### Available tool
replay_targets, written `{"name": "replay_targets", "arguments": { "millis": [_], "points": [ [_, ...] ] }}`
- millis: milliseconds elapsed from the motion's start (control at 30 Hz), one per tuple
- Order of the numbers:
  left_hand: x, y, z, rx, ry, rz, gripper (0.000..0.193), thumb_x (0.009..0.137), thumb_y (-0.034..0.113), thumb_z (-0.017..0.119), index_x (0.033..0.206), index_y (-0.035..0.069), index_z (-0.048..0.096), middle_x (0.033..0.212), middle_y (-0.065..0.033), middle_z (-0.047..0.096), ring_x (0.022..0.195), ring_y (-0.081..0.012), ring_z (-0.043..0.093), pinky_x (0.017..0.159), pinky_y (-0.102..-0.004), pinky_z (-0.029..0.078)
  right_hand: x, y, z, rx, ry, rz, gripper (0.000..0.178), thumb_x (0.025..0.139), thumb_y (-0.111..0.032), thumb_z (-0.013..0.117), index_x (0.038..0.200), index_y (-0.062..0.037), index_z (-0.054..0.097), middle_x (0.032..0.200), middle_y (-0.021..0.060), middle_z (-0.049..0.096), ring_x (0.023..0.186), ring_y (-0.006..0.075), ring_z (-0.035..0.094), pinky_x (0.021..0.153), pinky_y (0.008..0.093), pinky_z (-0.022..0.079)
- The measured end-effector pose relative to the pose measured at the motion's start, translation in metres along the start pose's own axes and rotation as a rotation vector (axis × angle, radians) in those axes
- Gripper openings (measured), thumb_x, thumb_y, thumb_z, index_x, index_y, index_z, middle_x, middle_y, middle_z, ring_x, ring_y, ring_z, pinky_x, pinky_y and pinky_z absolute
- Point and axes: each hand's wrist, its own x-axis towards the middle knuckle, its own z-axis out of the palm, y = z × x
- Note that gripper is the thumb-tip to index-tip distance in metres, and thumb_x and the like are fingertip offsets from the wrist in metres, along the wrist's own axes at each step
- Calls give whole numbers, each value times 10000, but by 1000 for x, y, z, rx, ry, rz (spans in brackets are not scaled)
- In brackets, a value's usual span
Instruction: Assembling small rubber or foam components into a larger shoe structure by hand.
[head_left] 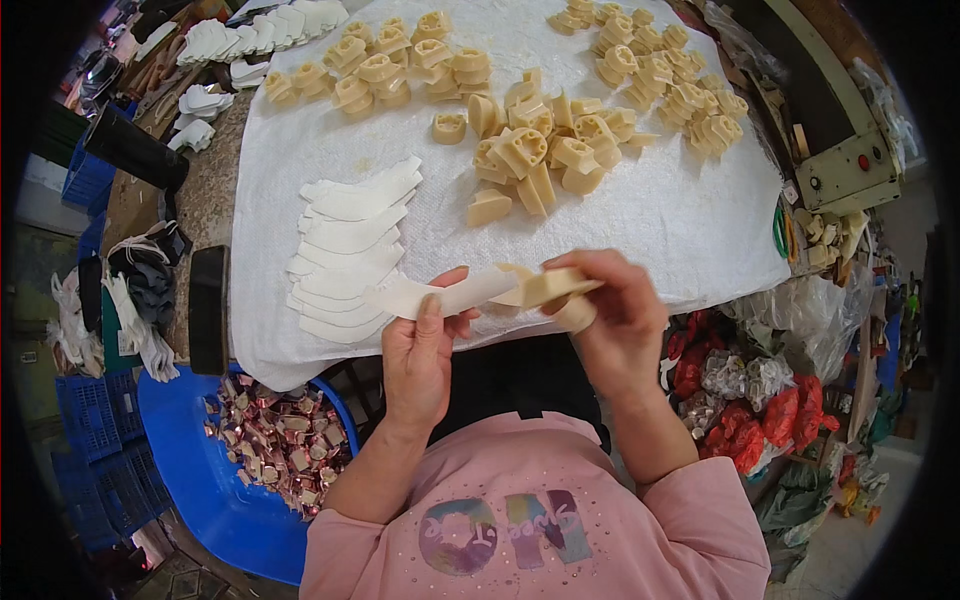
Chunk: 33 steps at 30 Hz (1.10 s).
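Note:
Between the thumb and fingers of my left hand (pixel 425 345) is a curved white leather-like strip (pixel 455 296), its far end reaching toward my right hand. My right hand (pixel 620 310), slightly blurred, grips a beige plastic shoe heel (pixel 553 289) at the table's front edge. The strip's end meets or overlaps the heel; which of the two I cannot tell. Left of my hands, a fanned row of similar white strips (pixel 350 235) lies overlapping. Beyond my hands sits a loose heap of beige shoe heels (pixel 535 150).
A white cloth (pixel 700 220) covers the table, with more heel clusters (pixel 385 60) at the back. A dark phone-like slab (pixel 209 310) and a black cylinder (pixel 135 147) stand at left. Below is a blue tub (pixel 190 470) of shiny pinkish pieces; plastic bags (pixel 760 410) lie at right.

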Motion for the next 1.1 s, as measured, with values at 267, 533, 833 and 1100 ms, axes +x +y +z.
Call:
{"name": "replay_targets", "arguments": {
  "millis": [267,533,833,1100],
  "points": [
    [-14,18,21,-93,-189,66,368,995,162,362,1225,-108,460,1201,-177,539,1092,-194,540,949,-309,431,-8,28,22,-275,-111,-557,425,731,121,595,1114,-56,548,1068,145,583,901,312,585,749,361,507],
    [-20,23,19,-135,-230,42,419,1003,166,303,1273,-144,386,1303,-206,462,1156,-206,507,986,-311,411,-4,27,23,-304,-132,-650,498,675,149,584,1123,-65,549,1064,137,586,923,295,539,761,373,486],
    [-26,20,20,142,-191,122,436,1003,192,299,1262,-143,403,1293,-219,468,1159,-220,495,975,-321,393,-7,31,26,-419,-34,-694,511,635,154,572,1101,-54,538,1015,131,593,848,284,519,717,364,468],
    [-22,26,20,410,-110,306,372,990,173,349,1170,-103,522,1004,-117,646,751,-83,558,689,-193,435,1,34,22,-534,-49,-732,467,620,37,648,1057,-99,559,987,82,617,782,254,466,689,372,363]
  ]
}}
